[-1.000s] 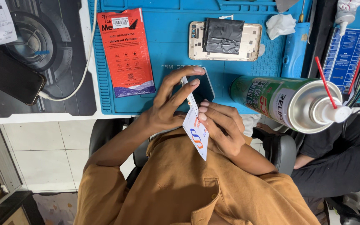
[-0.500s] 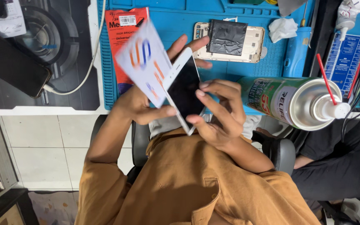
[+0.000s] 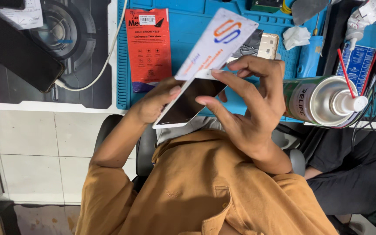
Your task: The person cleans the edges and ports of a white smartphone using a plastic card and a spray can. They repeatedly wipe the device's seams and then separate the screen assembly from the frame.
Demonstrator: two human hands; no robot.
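While both hands grip it, a slim white-edged smartphone (image 3: 188,104) tilts in the air above the front edge of the blue desk mat (image 3: 183,26).

Glossy and dark, the phone's flat glass face slants from lower left to upper right; the left hand (image 3: 153,102) closes around its lower side, thumb lying along the rim, and the right hand (image 3: 251,104) curls fingers over its upper end, pinching a stiff white plastic card (image 3: 216,43) (orange and blue marks on it) against the phone's top edge. Near the right hand, a green metal spray can (image 3: 316,100) with a thin red straw lies on its side. Flat on the ribbed rubbery mat rests a red rectangular packet (image 3: 149,48).
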